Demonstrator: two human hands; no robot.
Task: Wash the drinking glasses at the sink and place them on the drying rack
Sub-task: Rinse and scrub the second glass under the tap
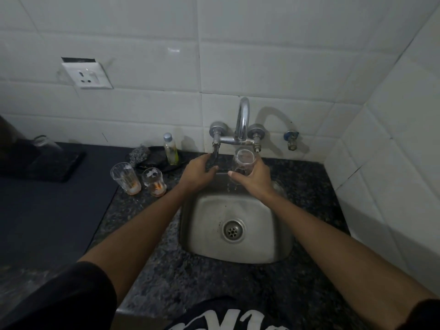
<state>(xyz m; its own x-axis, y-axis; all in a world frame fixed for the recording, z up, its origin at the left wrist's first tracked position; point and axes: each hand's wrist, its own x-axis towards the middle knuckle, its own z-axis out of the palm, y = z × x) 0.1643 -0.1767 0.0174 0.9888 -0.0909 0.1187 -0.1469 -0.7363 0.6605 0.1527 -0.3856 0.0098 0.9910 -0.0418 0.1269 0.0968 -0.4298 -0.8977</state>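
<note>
My right hand (252, 178) grips a clear drinking glass (244, 159) upright under the curved tap spout (242, 120), over the back of the steel sink (283, 234). My left hand (198, 172) reaches up to the dark lever of the left tap valve (215, 151), fingers curled round it. Two dirty glasses with orange residue stand on the counter left of the sink, a taller one (125, 177) and a shorter one (154, 181). No drying rack is visible.
A small bottle of greenish liquid (171, 148) and a steel scrubber (139, 154) sit at the back of the speckled granite counter (147, 234). A dark board (47, 163) lies far left. White tiled walls close in behind and on the right.
</note>
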